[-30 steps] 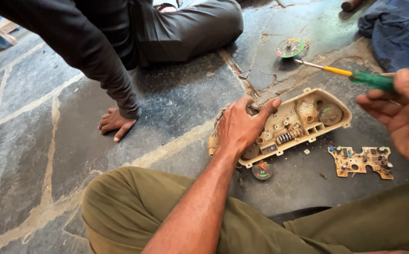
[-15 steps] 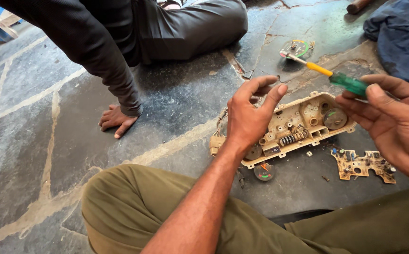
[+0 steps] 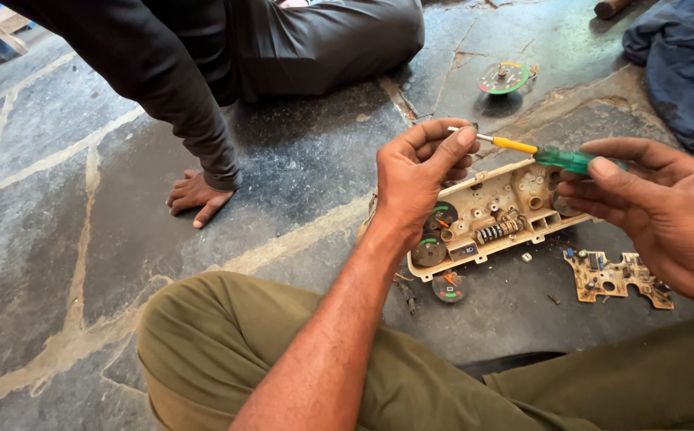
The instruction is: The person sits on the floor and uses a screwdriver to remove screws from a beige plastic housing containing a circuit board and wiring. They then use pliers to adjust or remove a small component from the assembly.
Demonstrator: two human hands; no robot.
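Note:
My right hand (image 3: 666,215) grips the green handle of a screwdriver (image 3: 550,154) with a yellow collar. It is held level above the floor. My left hand (image 3: 419,179) pinches the metal tip of its shaft between thumb and fingers. Whether a small part sits in that pinch is hidden. Just below both hands a cream plastic instrument cluster housing (image 3: 490,219) lies open side up on the stone floor, with small gauges and a spring-like coil inside. Neither hand touches it.
A brown circuit board (image 3: 614,275) lies right of the housing, and a small gauge dial (image 3: 449,287) at its near edge. A round dial disc (image 3: 504,77) lies farther back. Another person sits opposite with a hand (image 3: 195,195) on the floor. Blue cloth (image 3: 682,64) lies far right.
My left hand lifted off the housing and rose to pinch the screwdriver tip. My right hand brought the screwdriver left and closed around its handle.

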